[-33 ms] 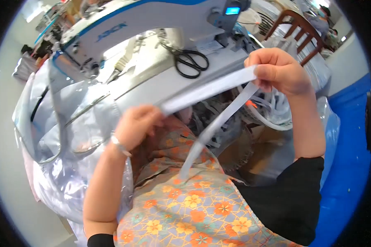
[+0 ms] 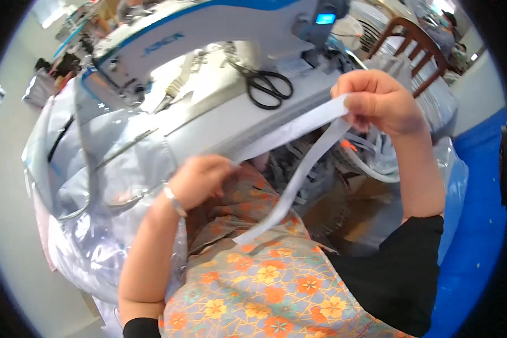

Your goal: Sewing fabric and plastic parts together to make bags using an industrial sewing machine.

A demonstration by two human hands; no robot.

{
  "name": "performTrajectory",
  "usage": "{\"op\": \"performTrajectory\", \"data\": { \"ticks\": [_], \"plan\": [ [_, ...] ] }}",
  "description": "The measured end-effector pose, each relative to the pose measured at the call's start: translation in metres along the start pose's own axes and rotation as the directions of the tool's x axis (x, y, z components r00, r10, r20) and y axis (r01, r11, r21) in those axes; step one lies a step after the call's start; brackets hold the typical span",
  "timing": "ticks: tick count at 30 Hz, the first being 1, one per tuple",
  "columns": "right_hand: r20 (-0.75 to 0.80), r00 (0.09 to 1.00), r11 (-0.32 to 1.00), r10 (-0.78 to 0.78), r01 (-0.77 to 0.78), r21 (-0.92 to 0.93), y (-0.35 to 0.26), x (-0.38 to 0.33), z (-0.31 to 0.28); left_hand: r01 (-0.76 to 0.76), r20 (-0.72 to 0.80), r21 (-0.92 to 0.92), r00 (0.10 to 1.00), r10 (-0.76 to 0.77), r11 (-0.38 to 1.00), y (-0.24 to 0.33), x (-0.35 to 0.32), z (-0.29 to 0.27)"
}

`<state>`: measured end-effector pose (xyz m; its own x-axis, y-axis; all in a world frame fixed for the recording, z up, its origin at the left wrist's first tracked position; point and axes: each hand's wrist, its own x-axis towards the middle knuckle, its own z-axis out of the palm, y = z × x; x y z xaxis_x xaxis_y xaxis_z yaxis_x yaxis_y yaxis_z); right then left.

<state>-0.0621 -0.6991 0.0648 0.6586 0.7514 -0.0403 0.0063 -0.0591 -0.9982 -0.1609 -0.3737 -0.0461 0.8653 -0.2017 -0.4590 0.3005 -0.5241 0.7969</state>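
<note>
My right hand point(image 2: 377, 101) is raised and pinches one end of a long white fabric strip point(image 2: 290, 132). My left hand point(image 2: 200, 180), with a metal bracelet on the wrist, grips the same strip lower down, so it runs taut between the two hands. From my right hand a second length of the strip hangs down to my lap, ending over the orange floral cloth point(image 2: 265, 281). Both hands are in front of the sewing table.
A white and blue sewing machine point(image 2: 208, 28) stands at the back of the table, with black scissors point(image 2: 267, 84) lying beside it. Pale blue-grey fabric point(image 2: 124, 163) is heaped at the left. A wooden chair point(image 2: 411, 39) stands far right, above a blue surface point(image 2: 479, 225).
</note>
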Motion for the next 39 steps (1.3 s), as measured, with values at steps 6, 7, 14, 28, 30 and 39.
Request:
{"op": "performTrajectory", "data": {
  "ticks": [6,7,14,28,30,39],
  "plan": [
    [0.352,0.929,0.991,0.113,-0.082,-0.103,0.005,0.068,0.095,-0.602,-0.229,-0.352,0.798,0.557,0.717,0.022,-0.006,0.001],
    [0.392,0.911,0.981,0.129,-0.060,-0.182,0.007,0.077,0.107,-0.482,-0.135,-0.746,0.786,0.603,0.460,0.034,-0.015,0.004],
    [0.236,0.970,0.992,0.055,-0.025,-0.125,0.057,0.098,0.147,-0.345,-0.446,-0.507,0.889,0.102,0.790,-0.019,-0.061,0.027],
    [0.590,0.402,0.122,-0.700,0.881,-0.456,0.171,0.126,0.244,-0.385,-0.805,-0.322,0.592,-0.036,0.865,-0.039,-0.258,0.054],
    [0.651,0.361,0.177,-0.668,0.927,-0.332,0.171,0.130,0.252,-0.381,-0.535,-0.258,0.821,0.198,0.888,-0.034,-0.254,0.047],
    [0.056,0.672,0.670,-0.738,0.740,-0.058,0.016,0.175,0.244,-0.283,-0.777,0.324,0.464,0.424,0.903,-0.085,-0.025,-0.054]
  ]
}}
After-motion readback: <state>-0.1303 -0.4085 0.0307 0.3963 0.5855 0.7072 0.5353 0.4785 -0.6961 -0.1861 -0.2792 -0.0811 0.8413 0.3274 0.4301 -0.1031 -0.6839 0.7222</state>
